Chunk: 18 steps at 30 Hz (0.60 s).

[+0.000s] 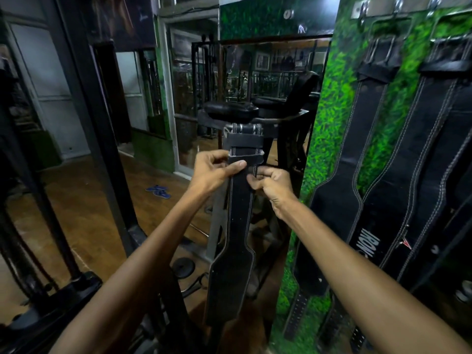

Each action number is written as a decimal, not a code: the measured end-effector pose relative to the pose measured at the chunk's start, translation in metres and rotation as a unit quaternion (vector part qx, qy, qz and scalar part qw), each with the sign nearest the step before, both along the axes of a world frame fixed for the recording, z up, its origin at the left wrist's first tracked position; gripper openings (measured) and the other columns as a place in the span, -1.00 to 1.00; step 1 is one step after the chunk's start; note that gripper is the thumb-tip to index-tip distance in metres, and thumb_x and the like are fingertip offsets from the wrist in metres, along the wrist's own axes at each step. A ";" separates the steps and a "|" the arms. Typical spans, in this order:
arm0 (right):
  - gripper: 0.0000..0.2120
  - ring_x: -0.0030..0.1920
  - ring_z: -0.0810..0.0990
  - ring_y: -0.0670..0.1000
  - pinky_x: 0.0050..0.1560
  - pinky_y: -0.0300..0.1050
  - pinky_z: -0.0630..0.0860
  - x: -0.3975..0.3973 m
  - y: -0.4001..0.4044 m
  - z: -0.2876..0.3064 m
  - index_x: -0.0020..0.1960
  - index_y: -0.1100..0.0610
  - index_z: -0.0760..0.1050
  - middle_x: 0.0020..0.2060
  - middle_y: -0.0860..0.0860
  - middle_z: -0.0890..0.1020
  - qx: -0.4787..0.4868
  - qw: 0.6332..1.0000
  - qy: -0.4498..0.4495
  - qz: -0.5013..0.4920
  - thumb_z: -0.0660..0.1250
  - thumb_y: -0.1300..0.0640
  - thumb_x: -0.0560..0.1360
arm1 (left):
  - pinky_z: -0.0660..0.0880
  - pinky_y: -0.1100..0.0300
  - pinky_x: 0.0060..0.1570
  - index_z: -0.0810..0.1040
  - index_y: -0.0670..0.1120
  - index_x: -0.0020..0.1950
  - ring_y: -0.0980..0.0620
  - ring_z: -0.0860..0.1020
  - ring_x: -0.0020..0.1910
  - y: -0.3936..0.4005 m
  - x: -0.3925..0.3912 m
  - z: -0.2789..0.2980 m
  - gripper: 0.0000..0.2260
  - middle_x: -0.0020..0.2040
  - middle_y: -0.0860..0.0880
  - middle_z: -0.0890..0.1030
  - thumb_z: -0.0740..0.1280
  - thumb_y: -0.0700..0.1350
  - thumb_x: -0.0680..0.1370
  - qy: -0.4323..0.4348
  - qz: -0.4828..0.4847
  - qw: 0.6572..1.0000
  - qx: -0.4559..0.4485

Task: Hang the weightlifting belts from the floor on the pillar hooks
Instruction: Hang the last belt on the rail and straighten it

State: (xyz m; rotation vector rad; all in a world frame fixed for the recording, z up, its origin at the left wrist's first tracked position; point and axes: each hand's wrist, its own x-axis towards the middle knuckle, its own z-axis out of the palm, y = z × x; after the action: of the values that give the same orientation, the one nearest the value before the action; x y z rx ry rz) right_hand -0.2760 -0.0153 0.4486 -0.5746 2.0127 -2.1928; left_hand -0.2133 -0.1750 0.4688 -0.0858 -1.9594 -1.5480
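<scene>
Our left hand [217, 169] and right hand [270, 185] pinch one belt [237, 226], unhung; two belts [383, 154] already on pillar [329, 129] hooks [362, 14].

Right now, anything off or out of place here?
Mostly tidy. Two belts hang straight on the green pillar. Only oddity: blue sandals lie loose on the wood floor. Left hand and right hand grip a third belt, unhung.
</scene>
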 end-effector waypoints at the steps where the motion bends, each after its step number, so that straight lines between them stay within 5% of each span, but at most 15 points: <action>1: -0.84 -0.09 0.70 0.04 0.00 -0.08 0.62 0.002 -0.002 -0.002 0.00 0.26 0.69 -0.12 0.15 0.74 0.009 1.000 -0.001 0.003 0.52 0.36 0.43 | 0.64 0.04 -0.13 0.71 -0.20 -0.02 -0.05 0.70 -0.20 -0.004 0.001 0.004 -0.78 -0.14 -0.07 0.74 0.59 -0.13 0.41 0.008 0.019 0.999 -0.031; 3: -0.85 -0.13 0.70 0.00 -0.04 -0.12 0.63 0.003 0.000 0.001 -0.08 0.18 0.68 -0.19 0.06 0.74 0.038 0.999 0.008 0.034 0.51 0.37 0.41 | 0.58 0.05 -0.19 0.72 -0.16 -0.11 -0.02 0.65 -0.25 -0.009 0.005 0.002 -0.82 -0.20 -0.06 0.72 0.60 -0.11 0.38 0.022 0.039 0.998 -0.052; 5: -0.76 -0.17 0.72 0.02 -0.15 -0.15 0.65 0.003 0.006 0.014 -0.10 0.15 0.65 -0.23 0.02 0.73 0.054 0.997 0.012 0.051 0.41 0.47 0.41 | 0.50 0.27 -0.28 0.69 -0.11 -0.18 0.18 0.57 -0.32 -0.010 0.010 -0.002 -0.90 -0.30 0.06 0.65 0.59 -0.20 0.40 0.030 0.035 0.998 -0.051; 7: -0.68 -0.18 0.75 0.10 -0.14 -0.05 0.70 -0.003 0.014 0.028 -0.07 0.21 0.62 -0.19 0.10 0.74 0.020 0.999 -0.012 0.028 0.23 0.54 0.41 | 0.43 0.37 -0.33 0.65 0.02 -0.29 0.28 0.52 -0.37 -0.011 0.011 -0.006 -0.79 -0.38 0.15 0.60 0.58 -0.26 0.40 0.031 0.032 0.998 -0.053; 13: -0.79 -0.14 0.72 0.04 0.09 0.08 0.64 -0.008 0.012 0.076 0.01 0.19 0.67 -0.10 0.12 0.72 -0.028 0.998 -0.012 0.049 0.25 0.29 0.54 | 0.30 0.40 -0.39 0.60 0.12 -0.47 0.28 0.38 -0.46 -0.013 0.004 -0.010 -0.65 -0.50 0.22 0.48 0.59 -0.23 0.39 0.016 0.052 0.997 -0.059; 16: -0.79 -0.12 0.67 0.01 -0.03 -0.01 0.60 -0.005 0.009 0.089 0.10 0.20 0.66 -0.08 0.07 0.69 0.009 0.998 0.011 0.067 0.30 0.14 0.59 | 0.47 0.17 -0.31 0.67 -0.11 -0.30 0.16 0.51 -0.35 -0.014 0.002 -0.010 -0.84 -0.37 0.02 0.63 0.61 -0.12 0.36 0.005 0.053 0.996 -0.065; 18: -0.70 -0.07 0.66 -0.01 -0.04 -0.05 0.59 -0.005 0.010 0.095 0.19 0.22 0.63 -0.05 0.04 0.68 0.020 0.997 0.014 0.073 0.29 0.04 0.62 | 0.59 -0.08 -0.20 0.68 -0.22 -0.19 0.03 0.57 -0.27 -0.015 -0.001 -0.010 -0.70 -0.21 -0.23 0.69 0.62 0.00 0.33 0.009 0.063 0.996 -0.064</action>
State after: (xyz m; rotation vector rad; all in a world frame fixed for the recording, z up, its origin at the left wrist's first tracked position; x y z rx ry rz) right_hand -0.2806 -0.0050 0.5431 -0.7253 1.9565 -2.0674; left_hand -0.2142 -0.1901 0.4587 -0.0288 -2.0096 -1.3357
